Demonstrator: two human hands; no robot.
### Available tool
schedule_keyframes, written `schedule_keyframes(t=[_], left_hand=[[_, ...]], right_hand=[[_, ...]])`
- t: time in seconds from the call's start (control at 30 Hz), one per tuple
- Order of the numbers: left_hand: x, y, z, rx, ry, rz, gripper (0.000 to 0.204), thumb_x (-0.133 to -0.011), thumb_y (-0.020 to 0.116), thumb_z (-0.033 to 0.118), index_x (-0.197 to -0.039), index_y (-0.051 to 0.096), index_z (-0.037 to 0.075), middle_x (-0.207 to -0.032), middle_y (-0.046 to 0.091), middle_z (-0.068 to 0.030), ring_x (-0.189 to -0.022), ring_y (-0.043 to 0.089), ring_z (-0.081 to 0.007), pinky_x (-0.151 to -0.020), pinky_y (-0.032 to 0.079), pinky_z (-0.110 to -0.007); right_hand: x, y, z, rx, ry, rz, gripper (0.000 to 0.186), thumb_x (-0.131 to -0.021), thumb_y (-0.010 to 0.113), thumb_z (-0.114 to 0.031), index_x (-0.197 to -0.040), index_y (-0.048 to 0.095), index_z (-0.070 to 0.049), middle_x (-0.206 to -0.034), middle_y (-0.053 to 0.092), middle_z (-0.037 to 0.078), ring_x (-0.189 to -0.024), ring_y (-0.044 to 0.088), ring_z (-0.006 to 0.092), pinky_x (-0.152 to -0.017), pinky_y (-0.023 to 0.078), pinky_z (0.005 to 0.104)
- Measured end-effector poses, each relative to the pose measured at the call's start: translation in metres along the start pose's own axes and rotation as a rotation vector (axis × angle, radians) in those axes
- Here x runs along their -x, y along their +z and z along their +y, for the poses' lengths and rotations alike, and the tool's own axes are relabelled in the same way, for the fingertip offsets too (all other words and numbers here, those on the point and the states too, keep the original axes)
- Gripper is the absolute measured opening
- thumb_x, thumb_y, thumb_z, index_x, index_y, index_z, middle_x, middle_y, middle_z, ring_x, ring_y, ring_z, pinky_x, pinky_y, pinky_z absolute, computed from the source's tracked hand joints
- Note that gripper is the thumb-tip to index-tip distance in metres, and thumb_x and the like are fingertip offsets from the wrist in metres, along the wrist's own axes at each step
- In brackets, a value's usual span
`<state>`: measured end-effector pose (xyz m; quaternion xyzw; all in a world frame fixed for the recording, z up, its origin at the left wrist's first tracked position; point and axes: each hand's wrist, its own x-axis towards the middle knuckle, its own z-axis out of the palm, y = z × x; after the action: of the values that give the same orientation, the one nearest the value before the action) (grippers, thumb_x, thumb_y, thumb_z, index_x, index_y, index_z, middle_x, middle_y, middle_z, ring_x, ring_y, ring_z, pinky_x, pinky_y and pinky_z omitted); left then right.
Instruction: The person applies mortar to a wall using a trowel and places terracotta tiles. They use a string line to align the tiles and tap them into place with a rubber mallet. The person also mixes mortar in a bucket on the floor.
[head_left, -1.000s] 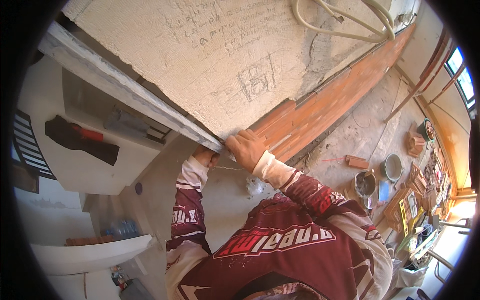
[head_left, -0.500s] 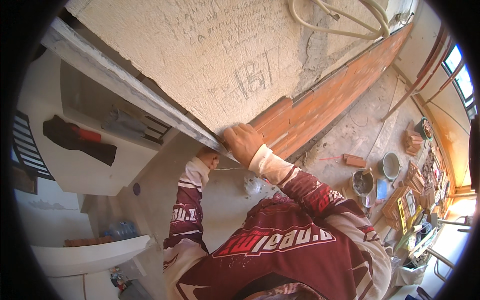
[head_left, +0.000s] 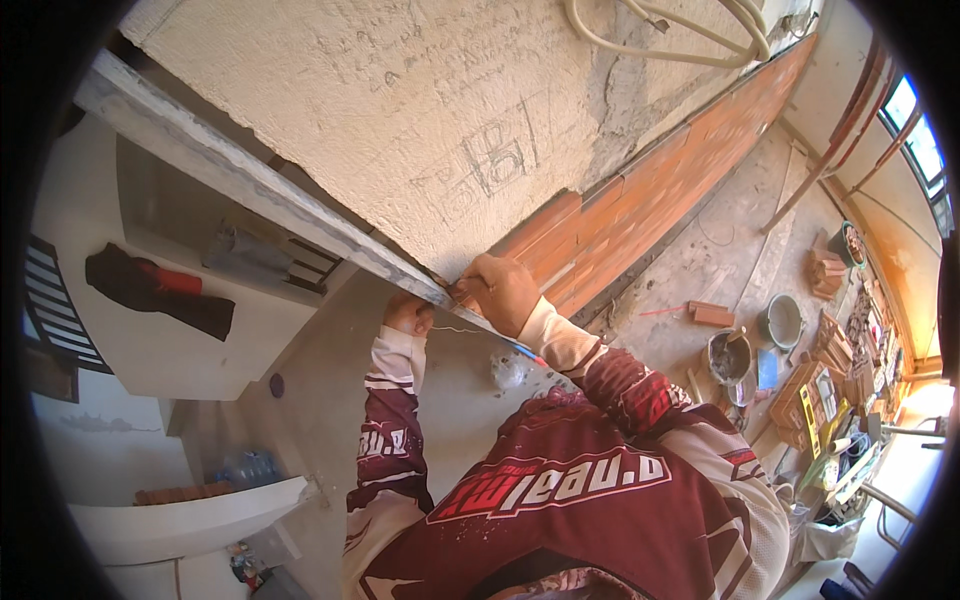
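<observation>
A long, pale, grey-smeared straight bar point(head_left: 270, 205) runs diagonally along the edge of the plastered wall point(head_left: 400, 130). My left hand point(head_left: 408, 314) is closed under the bar's lower end, with a thin white string point(head_left: 462, 330) coming from its fingers. That string leads right toward a slim blue and red thing point(head_left: 525, 351), partly covered by my right forearm. My right hand point(head_left: 503, 293) is closed at the wall corner, its bent fingertips against the bar's end; whatever they pinch is hidden.
Orange brick-like tiles point(head_left: 660, 200) cover the wall's lower part. A looped cream hose point(head_left: 690, 55) lies against the plaster. On the floor at right stand buckets point(head_left: 783, 320), stacked tiles point(head_left: 822, 275) and a yellow level point(head_left: 808, 422). A dark garment point(head_left: 160, 290) lies at left.
My right hand has shifted slightly right, its fingers now bent at the bar's end. More of the blue and red thing shows. The left hand has turned a little and stays under the bar.
</observation>
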<state>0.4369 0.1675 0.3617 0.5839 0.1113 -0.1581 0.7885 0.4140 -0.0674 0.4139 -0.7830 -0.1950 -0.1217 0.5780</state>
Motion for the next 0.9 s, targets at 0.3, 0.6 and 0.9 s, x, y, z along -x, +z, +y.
schedule_keyframes(t=[0.3,0.6,0.9], left_hand=[[0.006,-0.013,-0.038,0.425,-0.082,0.201,0.012,-0.084,0.057,0.006,-0.074,0.053,0.01,-0.059,0.038,0.0025,-0.043,0.033,-0.0081,-0.037,0.027,-0.023],[-0.004,0.001,-0.056,0.36,0.146,0.133,0.012,-0.086,0.062,0.012,-0.078,0.061,0.003,-0.061,0.052,-0.0007,-0.044,0.042,-0.0081,-0.039,0.032,-0.024],[0.001,0.007,-0.003,-0.016,0.119,-0.196,0.022,-0.086,0.065,0.022,-0.077,0.066,0.001,-0.059,0.053,-0.0028,-0.045,0.045,-0.0105,-0.041,0.032,-0.028]], right_hand=[[-0.002,0.004,0.006,0.05,-0.058,0.071,0.004,-0.085,0.062,-0.007,-0.085,0.062,-0.003,-0.077,0.065,0.015,-0.074,0.062,0.0347,-0.069,0.049,0.0414],[-0.002,0.007,-0.019,0.093,0.074,-0.003,0.009,-0.085,0.066,-0.011,-0.086,0.064,-0.002,-0.079,0.066,0.015,-0.073,0.066,0.0296,-0.066,0.051,0.0377],[-0.007,0.019,-0.018,0.128,0.152,0.085,0.01,-0.09,0.064,-0.009,-0.089,0.061,0.0,-0.073,0.065,0.01,-0.066,0.062,0.0143,-0.062,0.049,0.0286]])
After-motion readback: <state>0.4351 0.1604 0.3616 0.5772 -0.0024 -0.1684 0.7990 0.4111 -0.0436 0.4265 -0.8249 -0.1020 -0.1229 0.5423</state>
